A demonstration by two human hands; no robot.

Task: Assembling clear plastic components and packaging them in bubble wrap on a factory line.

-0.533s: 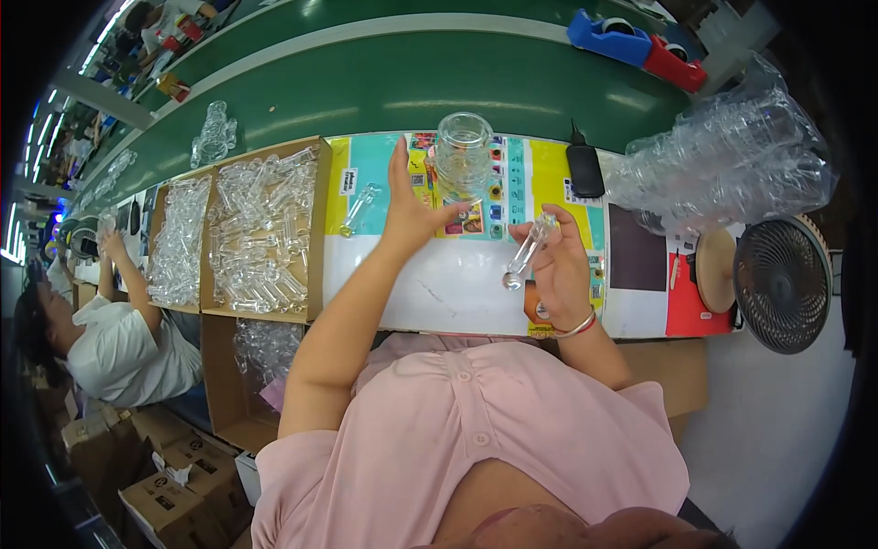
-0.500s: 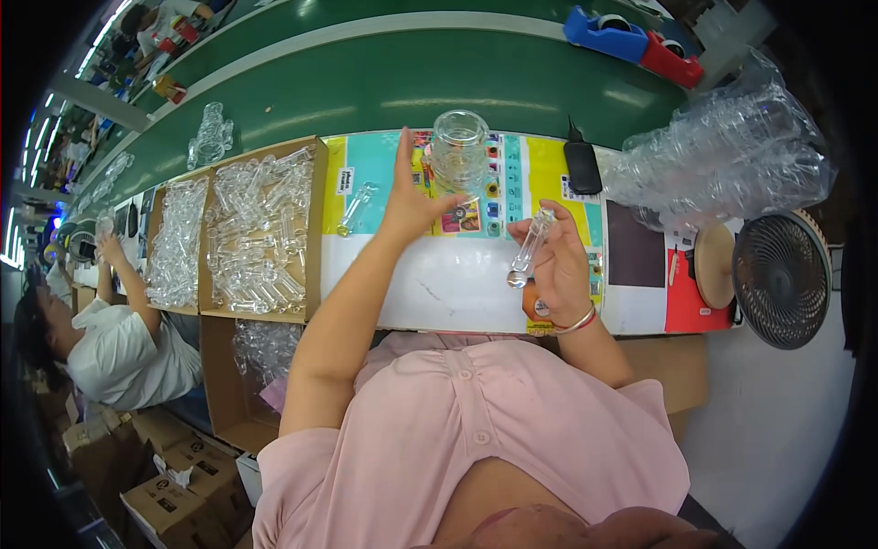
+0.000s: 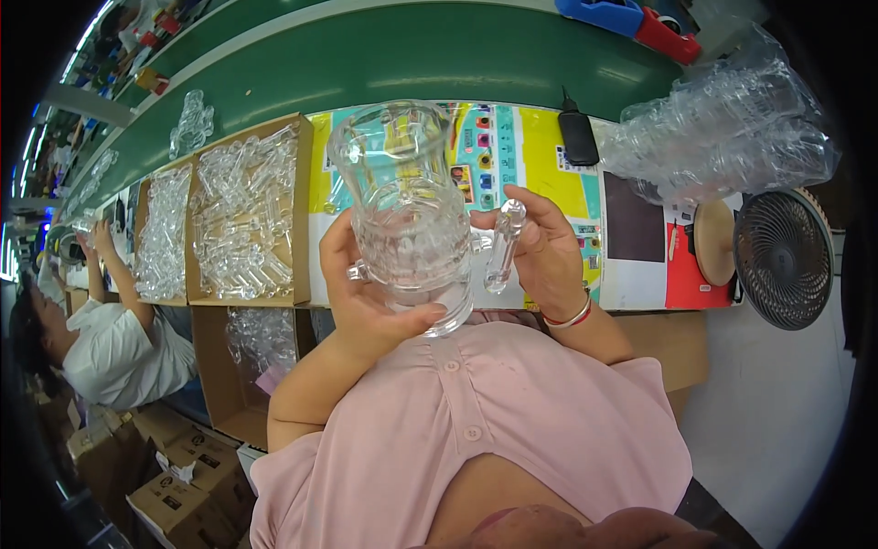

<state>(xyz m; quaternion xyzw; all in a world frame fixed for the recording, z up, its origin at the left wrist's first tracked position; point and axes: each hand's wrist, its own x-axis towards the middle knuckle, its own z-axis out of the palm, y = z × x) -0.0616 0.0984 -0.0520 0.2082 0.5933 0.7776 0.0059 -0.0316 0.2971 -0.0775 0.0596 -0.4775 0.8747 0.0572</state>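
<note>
Left grip (image 3: pixel 355 306) wrapped round clear mug (image 3: pixel 412 229); right grip (image 3: pixel 554 261) pinching clear handle (image 3: pixel 500 249), right of left grip (mug contact unclear). Best: mug steady, handle squared alongside, pinch light.

The person's left grip (image 3: pixel 359 306) holds a transparent, wide-mouthed, cylindrical pitcher (image 3: pixel 413 229) near the white-topped desk (image 3: pixel 631 288); the right grip (image 3: pixel 551 267) holds a transparent, slender handle (image 3: pixel 501 252) (its lower end is rounded) just beside it.
</note>
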